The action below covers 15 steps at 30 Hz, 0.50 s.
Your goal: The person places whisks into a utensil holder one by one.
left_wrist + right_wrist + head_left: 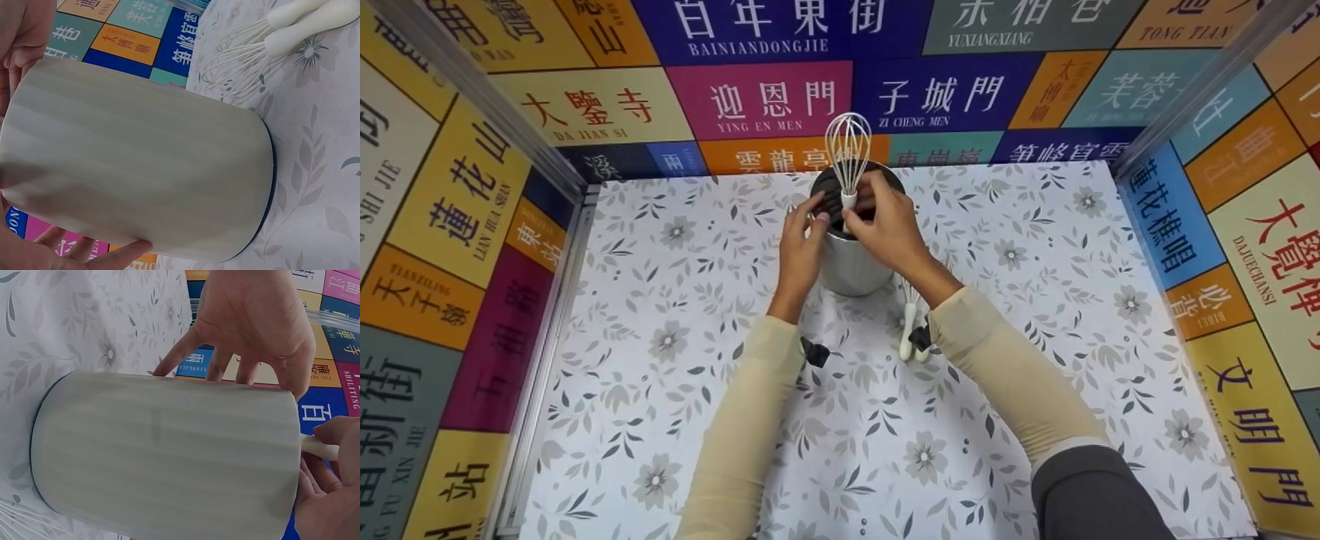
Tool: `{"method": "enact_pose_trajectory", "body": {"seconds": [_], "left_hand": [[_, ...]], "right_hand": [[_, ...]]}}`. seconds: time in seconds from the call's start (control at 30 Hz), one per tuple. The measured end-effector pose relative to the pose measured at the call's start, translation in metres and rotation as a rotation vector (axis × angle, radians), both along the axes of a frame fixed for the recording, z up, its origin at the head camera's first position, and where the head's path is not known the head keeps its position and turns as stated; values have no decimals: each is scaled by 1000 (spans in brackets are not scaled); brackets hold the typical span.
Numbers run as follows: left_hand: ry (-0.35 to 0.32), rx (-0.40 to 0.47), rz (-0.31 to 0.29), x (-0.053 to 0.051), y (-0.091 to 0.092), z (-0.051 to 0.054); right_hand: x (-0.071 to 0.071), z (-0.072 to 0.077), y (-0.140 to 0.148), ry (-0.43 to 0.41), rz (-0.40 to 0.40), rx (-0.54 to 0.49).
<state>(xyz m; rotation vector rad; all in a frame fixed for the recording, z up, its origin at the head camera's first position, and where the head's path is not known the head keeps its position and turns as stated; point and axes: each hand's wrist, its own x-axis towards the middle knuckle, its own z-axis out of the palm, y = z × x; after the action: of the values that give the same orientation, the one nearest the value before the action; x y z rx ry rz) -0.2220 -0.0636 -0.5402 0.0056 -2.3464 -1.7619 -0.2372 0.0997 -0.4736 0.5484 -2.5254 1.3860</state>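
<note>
A pale cylindrical container (855,268) with a dark inside stands upright near the back of the table. My right hand (889,225) pinches the white handle (319,448) of a whisk (849,154) over the container's opening, with the wire loops pointing up. The handle's lower end is hidden by the rim. In the right wrist view my left hand (256,326) rests its spread fingers along the container's side, its thumb by the rim. Two more whisks (298,36) lie on the table beside the container.
A floral-patterned sheet (675,405) covers the table. Panels with coloured lettering (780,97) stand behind and at both sides, joined by metal corner posts. Small black pieces (814,352) hang by both wrists, the right one close to the lying whisk handles.
</note>
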Motion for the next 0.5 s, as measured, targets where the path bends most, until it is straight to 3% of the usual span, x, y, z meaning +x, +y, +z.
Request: {"method": "enact_pose_trajectory", "body": {"seconds": [0.5], "left_hand": [[1, 6, -16, 2, 0, 0]], "right_hand": [[2, -1, 0, -21, 13, -12]]}}
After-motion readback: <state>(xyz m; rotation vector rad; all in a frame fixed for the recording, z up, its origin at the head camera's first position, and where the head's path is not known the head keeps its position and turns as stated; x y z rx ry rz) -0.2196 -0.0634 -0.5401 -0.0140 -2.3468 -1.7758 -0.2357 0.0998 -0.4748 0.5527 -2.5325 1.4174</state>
